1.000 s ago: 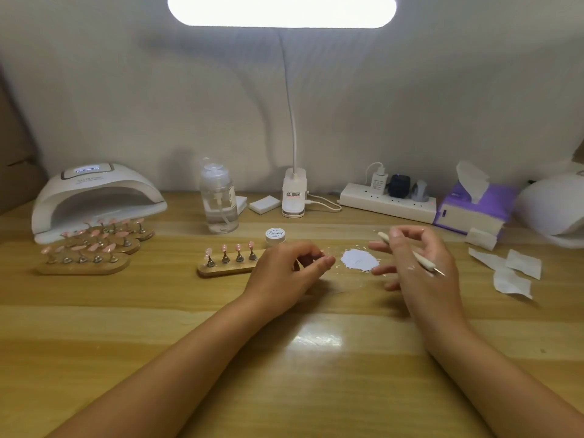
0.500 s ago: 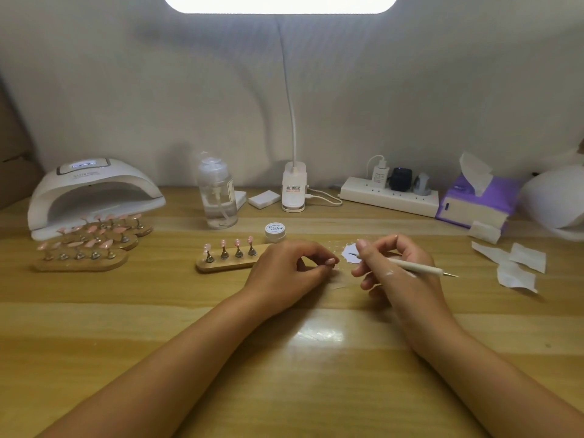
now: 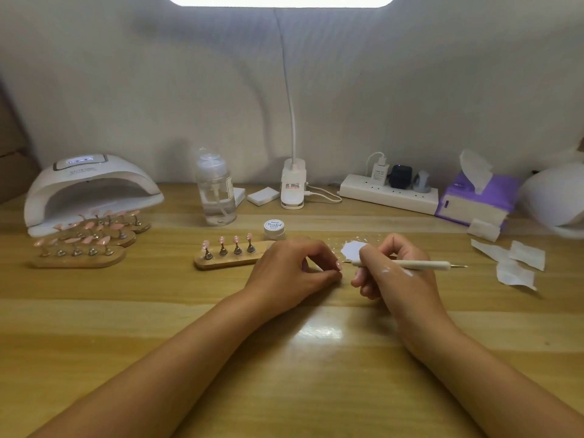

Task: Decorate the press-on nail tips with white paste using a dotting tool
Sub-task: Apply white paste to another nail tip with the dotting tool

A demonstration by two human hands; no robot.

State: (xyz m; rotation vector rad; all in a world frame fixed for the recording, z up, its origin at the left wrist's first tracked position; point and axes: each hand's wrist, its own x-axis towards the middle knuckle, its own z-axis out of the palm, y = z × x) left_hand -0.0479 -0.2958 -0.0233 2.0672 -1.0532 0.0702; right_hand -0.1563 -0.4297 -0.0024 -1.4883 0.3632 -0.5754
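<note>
Wooden table [image 3: 284,374] with jar [image 3: 274,228], paste smear [image 3: 352,249]

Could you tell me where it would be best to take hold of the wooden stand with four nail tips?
I would pinch the wooden stand by its free left end, coming in low from the left: the pink nail tips stand upright on pegs along its top, and the left hand hides its right end.

Small white jar [image 3: 274,228] — lid reads "Painted" — other labels illegible.
</note>
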